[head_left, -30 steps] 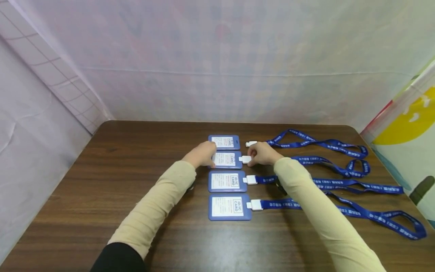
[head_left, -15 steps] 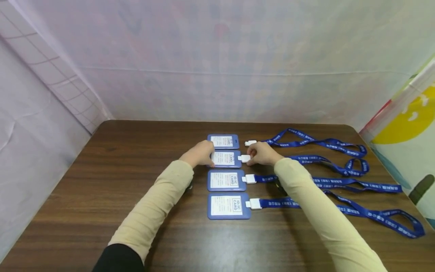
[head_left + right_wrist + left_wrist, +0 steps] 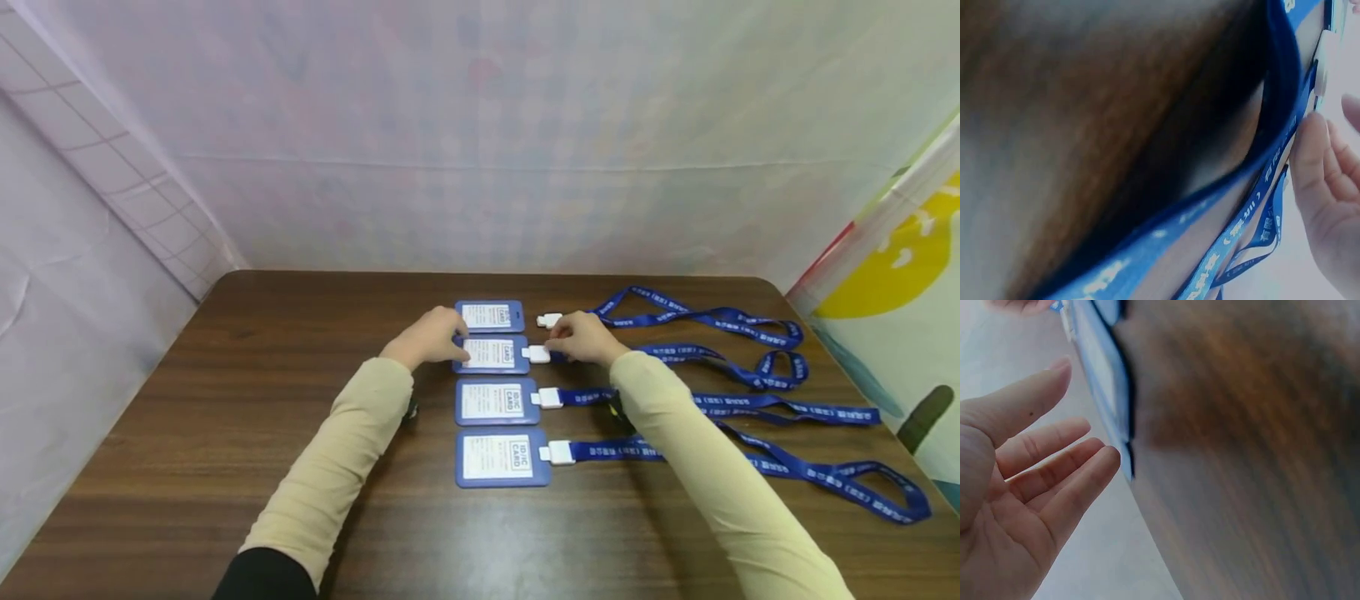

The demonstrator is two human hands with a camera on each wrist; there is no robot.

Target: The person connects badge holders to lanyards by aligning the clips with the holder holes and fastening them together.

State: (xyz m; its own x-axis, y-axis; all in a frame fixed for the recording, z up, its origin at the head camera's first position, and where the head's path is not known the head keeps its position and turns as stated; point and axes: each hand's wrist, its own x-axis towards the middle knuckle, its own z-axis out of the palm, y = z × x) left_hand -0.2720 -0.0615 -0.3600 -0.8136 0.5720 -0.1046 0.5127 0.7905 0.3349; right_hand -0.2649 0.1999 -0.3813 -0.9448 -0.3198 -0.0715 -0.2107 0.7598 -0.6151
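Several blue ID badge holders lie in a column on the table. My left hand [image 3: 427, 337] is at the left end of the second-farthest badge holder [image 3: 491, 354]; in the left wrist view its fingers [image 3: 1082, 487] are spread apart and hold nothing. That holder is joined to a white clip [image 3: 538, 354] on a blue lanyard [image 3: 697, 354]. Beside this clip is my right hand [image 3: 588, 337], thumb and fingers apart in the right wrist view, the forefinger near the lanyard strap [image 3: 1254, 200]. A gap separates the farthest badge holder [image 3: 489, 317] from its white clip [image 3: 550, 320].
Two nearer badge holders [image 3: 480, 402] [image 3: 468, 458] are joined to clips, their lanyards [image 3: 787, 410] stretching right beneath my right forearm. The farthest lanyard [image 3: 675, 312] lies loosely looped. A pale curtain [image 3: 480, 167] hangs behind the brown table [image 3: 262, 375].
My left hand has loosened and drawn slightly left from the second-farthest badge holder. The right hand's fingers have come away from its clip. The whole view has shifted slightly.
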